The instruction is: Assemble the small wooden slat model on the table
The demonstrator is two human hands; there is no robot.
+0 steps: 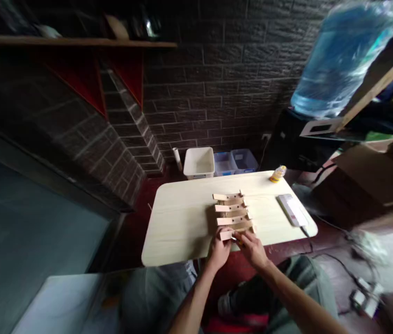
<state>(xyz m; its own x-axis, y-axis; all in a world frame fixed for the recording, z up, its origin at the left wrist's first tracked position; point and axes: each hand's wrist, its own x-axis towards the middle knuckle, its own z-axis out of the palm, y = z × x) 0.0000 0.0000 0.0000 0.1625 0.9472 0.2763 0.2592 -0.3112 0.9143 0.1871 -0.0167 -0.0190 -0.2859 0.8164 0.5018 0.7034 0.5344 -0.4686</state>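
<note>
On the pale table stands a wooden rack (231, 208) built of several light slats with dark holes, joined by crosspieces. My left hand (219, 250) is closed around the left end of its nearest slat (225, 235). Close beside it, my right hand (253, 249) is closed on a small tool (240, 242) with an orange-yellow handle; a shiny tip points at the near slat. Whether the tip touches the wood I cannot tell. My fingers hide most of the tool, so its exact kind does not show.
The table (175, 218) also bears a small bottle (278, 173) with a yellow base and a white power strip (292, 209). Behind it stand a white bin (199, 175) and blue-clear boxes (245, 160). A water jug (335, 65) and cardboard box (373, 171) are at right.
</note>
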